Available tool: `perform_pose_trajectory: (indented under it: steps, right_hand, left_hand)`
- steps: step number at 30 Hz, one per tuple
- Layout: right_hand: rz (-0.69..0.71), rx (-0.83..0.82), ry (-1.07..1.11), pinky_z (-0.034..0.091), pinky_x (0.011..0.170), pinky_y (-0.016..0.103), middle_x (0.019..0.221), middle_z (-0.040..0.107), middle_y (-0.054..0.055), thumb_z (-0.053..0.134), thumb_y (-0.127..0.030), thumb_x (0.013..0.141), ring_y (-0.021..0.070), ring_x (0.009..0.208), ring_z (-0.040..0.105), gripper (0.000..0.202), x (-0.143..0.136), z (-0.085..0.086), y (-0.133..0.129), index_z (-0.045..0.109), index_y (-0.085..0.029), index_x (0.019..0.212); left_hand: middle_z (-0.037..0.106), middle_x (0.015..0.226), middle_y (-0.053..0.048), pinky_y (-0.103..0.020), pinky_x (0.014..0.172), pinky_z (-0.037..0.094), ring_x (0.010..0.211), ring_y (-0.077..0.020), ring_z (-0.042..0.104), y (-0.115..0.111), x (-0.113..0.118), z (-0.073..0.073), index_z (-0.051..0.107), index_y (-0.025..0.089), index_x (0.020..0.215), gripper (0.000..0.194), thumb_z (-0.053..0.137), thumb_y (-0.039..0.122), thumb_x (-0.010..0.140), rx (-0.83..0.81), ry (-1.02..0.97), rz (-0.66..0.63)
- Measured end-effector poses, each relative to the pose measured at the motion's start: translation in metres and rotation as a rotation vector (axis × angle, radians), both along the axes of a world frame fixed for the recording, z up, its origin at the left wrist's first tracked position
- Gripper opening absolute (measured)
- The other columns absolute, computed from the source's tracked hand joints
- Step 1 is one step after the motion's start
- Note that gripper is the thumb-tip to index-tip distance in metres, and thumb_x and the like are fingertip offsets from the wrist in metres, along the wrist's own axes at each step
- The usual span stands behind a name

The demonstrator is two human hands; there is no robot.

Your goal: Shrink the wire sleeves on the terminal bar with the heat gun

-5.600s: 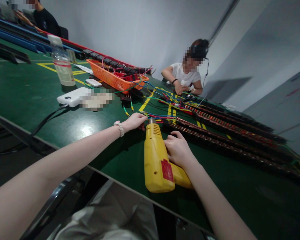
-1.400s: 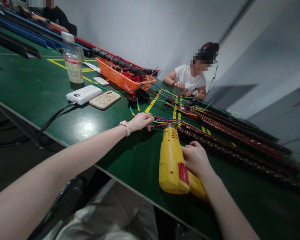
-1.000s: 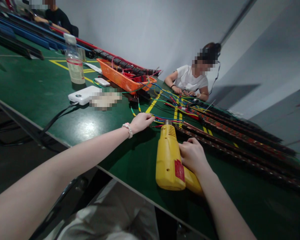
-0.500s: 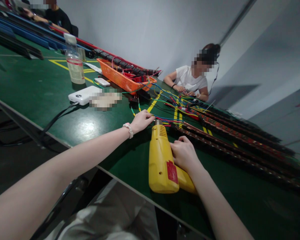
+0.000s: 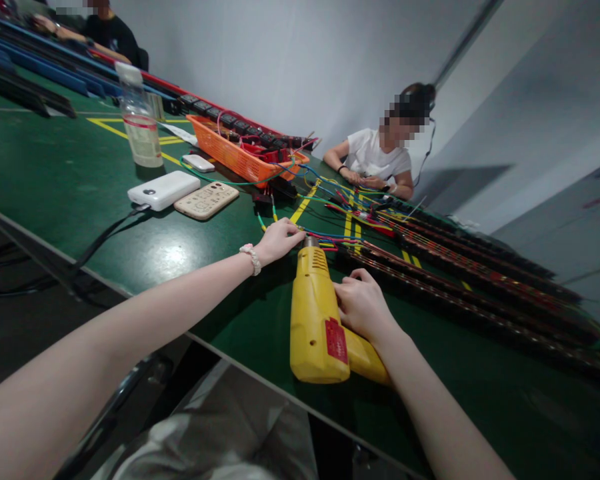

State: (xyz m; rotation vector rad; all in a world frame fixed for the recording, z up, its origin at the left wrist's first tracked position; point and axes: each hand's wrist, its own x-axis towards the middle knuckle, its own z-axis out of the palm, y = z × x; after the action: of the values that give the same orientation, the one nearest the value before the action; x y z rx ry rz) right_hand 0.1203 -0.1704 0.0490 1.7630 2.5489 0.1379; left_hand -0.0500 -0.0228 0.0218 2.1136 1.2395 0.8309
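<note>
A yellow heat gun with a red label lies under my right hand, whose fingers are wrapped round its handle. Its metal nozzle points away from me, at a bundle of coloured wires. Just left of the nozzle, my left hand pinches the wires, though the fingertips partly hide the exact spot. The wires run right to a long black strip with copper-coloured rails. Green-yellow wire ends show beyond my left hand.
An orange basket of red and black parts stands behind. To the left are a bottle, a white power bank with a black cable and a patterned phone. A person works across the table; another sits far left.
The whole view has shifted slightly, so things appear a little further left. Both hands keep their holds, with the heat gun still at the wires.
</note>
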Motion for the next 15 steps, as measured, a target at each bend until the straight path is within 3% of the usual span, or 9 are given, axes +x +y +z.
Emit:
perform_pose_trajectory:
  steps: [15]
  right_hand:
    - [0.001, 0.009, 0.068, 0.022, 0.085, 0.028, 0.064, 0.057, 0.001, 0.047, -0.020, 0.071, 0.0088, 0.061, 0.042, 0.014, -0.0001, -0.0003, -0.0016, 0.060, -0.015, 0.071]
  left_hand:
    - [0.054, 0.093, 0.000, -0.020, 0.089, 0.038, 0.086, -0.0024, 0.048, -0.0023, -0.0014, 0.0037, 0.066, 0.017, 0.078, 0.042, 0.040, 0.049, 0.076, 0.004, 0.008, -0.004]
